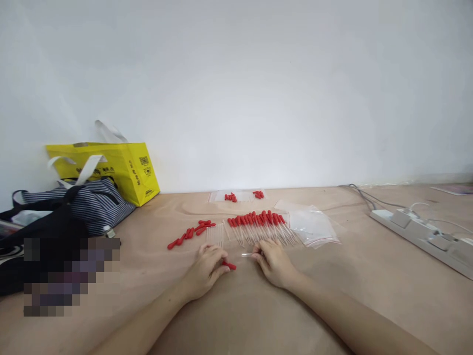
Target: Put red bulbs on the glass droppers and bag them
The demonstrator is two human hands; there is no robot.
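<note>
My left hand [208, 270] is closed on a red rubber bulb [229, 266], its end poking out past the thumb. A thin clear dropper tube [246, 255] is pinched in my right hand [272, 262], pointing left. A small space separates tube and bulb. Just beyond my hands lies a row of droppers [258, 222], red bulbs fitted on their clear tubes. Left of these are several bare clear tubes [216, 232] side by side, and a scatter of loose red bulbs [189, 232].
A clear zip bag [314, 224] lies right of the droppers. Another bag [244, 197] with red bulbs and tubes is by the wall. A yellow bag [136, 172], a striped bag [99, 207] and a dark bag stand left. A white power strip [417, 236] with cables is right.
</note>
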